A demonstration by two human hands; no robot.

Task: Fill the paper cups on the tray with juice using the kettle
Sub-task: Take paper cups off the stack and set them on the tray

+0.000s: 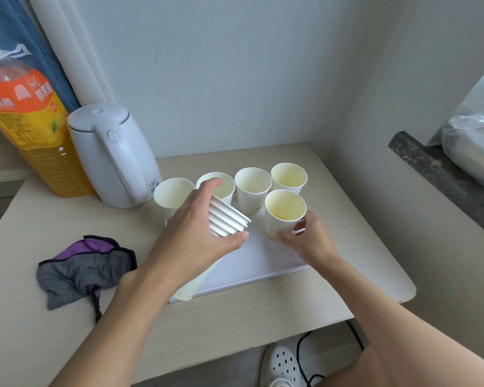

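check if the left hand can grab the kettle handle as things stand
Probably not yet: the left hand is full, gripping a stack of paper cups. The way itself looks free, since the kettle handle points toward it, uncovered.

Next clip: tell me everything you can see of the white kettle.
The kettle is white and plastic-looking, its lid closed, a grey seam below the lid. Its broad handle faces the camera, with an oval button near the top; a small printed label sits low on its body, right of the handle. It stands upright on the table, left of the tray, the juice bottle close on its left. Nothing grips it.
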